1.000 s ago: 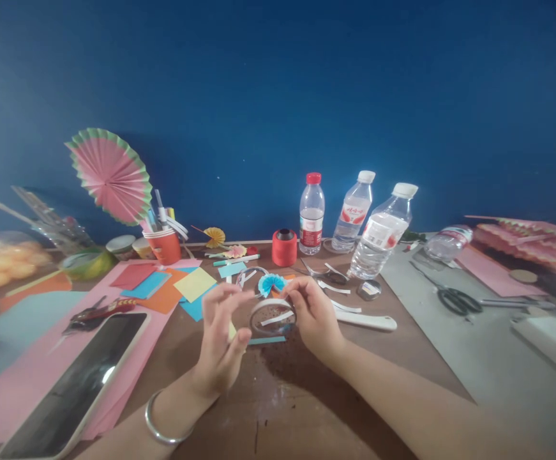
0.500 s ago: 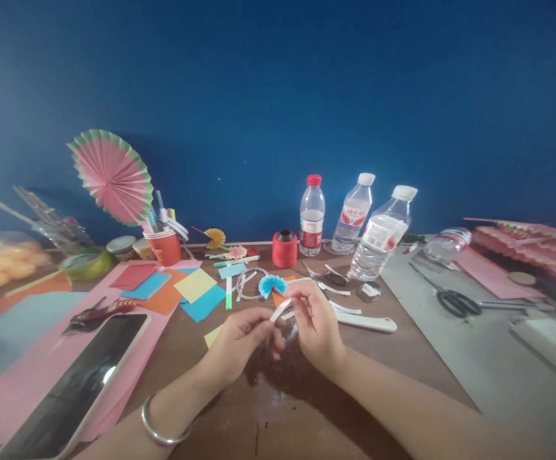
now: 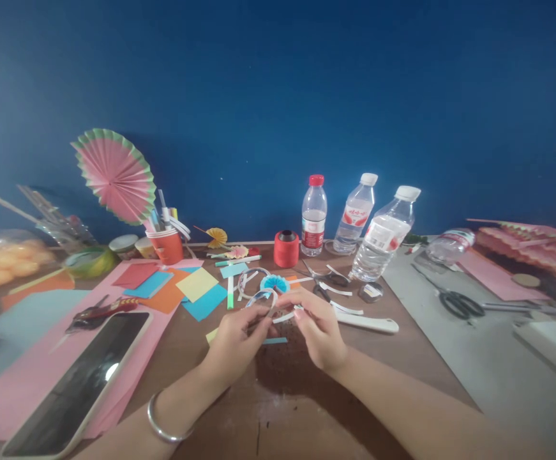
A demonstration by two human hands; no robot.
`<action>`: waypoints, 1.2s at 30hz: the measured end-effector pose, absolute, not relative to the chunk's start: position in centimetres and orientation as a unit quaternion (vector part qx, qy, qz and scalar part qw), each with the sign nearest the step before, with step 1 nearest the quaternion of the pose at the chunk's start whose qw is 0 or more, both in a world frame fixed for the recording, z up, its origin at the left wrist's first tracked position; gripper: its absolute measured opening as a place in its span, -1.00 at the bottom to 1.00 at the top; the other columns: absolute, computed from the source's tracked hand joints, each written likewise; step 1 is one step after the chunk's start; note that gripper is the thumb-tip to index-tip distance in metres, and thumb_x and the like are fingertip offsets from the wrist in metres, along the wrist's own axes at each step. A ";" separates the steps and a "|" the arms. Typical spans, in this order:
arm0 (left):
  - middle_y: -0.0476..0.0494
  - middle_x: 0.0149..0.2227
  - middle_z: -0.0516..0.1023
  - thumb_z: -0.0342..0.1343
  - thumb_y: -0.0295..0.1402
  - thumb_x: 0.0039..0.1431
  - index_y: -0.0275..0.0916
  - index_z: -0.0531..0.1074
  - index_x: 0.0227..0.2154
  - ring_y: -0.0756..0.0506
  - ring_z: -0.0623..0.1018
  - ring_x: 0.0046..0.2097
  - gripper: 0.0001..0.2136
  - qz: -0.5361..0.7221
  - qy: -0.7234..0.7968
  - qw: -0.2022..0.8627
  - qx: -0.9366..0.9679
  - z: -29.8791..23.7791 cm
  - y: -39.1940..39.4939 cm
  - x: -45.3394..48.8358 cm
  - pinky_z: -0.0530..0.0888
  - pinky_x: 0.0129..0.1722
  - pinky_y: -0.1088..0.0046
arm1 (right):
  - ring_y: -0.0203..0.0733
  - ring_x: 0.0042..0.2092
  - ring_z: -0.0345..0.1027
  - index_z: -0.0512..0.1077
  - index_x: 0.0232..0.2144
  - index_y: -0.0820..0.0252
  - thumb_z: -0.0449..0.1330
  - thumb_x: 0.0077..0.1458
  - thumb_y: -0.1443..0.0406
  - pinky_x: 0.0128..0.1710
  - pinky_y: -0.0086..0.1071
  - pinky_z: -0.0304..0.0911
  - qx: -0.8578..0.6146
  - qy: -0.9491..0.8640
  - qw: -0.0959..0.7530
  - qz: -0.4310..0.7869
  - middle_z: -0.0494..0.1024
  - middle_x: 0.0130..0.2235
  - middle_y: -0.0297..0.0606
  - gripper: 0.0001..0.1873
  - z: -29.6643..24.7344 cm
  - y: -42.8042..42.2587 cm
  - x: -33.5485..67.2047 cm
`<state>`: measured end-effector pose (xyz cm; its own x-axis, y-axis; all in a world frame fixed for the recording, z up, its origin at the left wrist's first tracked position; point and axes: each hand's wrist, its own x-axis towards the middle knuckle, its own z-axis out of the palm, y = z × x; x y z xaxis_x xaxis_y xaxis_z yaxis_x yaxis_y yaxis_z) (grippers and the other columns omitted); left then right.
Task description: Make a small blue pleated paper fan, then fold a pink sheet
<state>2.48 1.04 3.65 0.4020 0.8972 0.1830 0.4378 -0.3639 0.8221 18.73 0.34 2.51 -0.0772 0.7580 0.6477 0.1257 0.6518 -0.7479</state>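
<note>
While both hands meet over the middle of a cluttered desk (image 3: 278,409), the person's left hand (image 3: 239,333) is closed around a clear tape ring (image 3: 262,296) and the right hand (image 3: 320,331) pinches one end of a white strip (image 3: 285,316) that runs between them, just above the wood. At twelve o'clock from the hands lies a small blue paper fan (image 3: 274,283), already folded and spread. More loose white strips (image 3: 347,310) lie at two o'clock, which suggests several have been pulled off. The strip in hand looks only partly drawn away, though its far end is hidden behind the fingers. Coloured paper squares (image 3: 196,284) at ten o'clock lie flat and unfolded. A phone (image 3: 81,377) rests at eight o'clock, scissors (image 3: 454,302) at three o'clock, and water bottles (image 3: 313,214) and a red spool (image 3: 286,248) stand at the back by the blue wall.
</note>
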 end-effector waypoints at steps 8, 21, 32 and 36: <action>0.00 -0.44 0.53 -0.05 -0.33 0.12 -0.20 0.45 -0.40 -0.02 0.46 -0.39 -0.82 0.326 0.470 0.269 0.775 3.2 1.0 2.0 0.32 -0.39 0.54 | -0.23 -0.24 0.27 0.38 -0.36 0.17 0.08 0.03 0.44 -0.21 -0.35 0.22 -0.347 -0.760 0.534 0.126 0.43 -0.34 -0.23 -0.87 1.9 0.6 18.2; 0.02 -0.62 0.46 -0.04 -0.47 0.03 -0.23 0.39 -0.66 -0.01 0.42 -0.48 -0.78 0.348 0.461 0.221 0.786 3.6 0.2 2.2 0.28 -0.40 0.50 | -0.26 -0.30 0.21 0.28 -0.45 0.18 -0.02 0.11 0.41 -0.26 -0.38 0.18 -0.333 -0.794 0.478 0.172 0.36 -0.39 -0.26 -0.86 1.9 0.2 18.0; 0.02 -0.46 0.48 -0.14 -0.29 0.17 -0.21 0.34 -0.55 -0.03 0.46 -0.36 -0.74 0.437 0.563 0.166 0.681 3.3 3.4 0.3 0.31 -0.34 0.50 | -0.20 -0.15 0.27 0.32 -0.17 0.09 0.08 0.02 0.41 -0.15 -0.32 0.20 -0.369 -0.746 0.520 0.194 0.40 -0.20 -0.24 -0.72 1.9 0.1 18.0; -0.07 -0.45 0.45 -0.17 -0.34 0.19 -0.21 0.35 -0.43 -0.09 0.43 -0.33 -0.79 0.300 0.548 0.063 0.778 2.3 4.4 -0.1 0.29 -0.30 0.42 | -0.13 -0.20 0.30 0.05 0.13 -0.01 0.11 -0.08 0.45 -0.21 -0.27 0.22 -0.398 -0.834 0.345 0.161 0.44 -0.22 -0.25 -0.30 1.5 -0.2 17.6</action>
<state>-0.08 4.41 2.26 0.2192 0.8907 0.3982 0.8154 -0.3913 0.4265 17.64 -0.20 1.50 -0.4447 0.7755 0.4482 0.5525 0.6314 -0.5442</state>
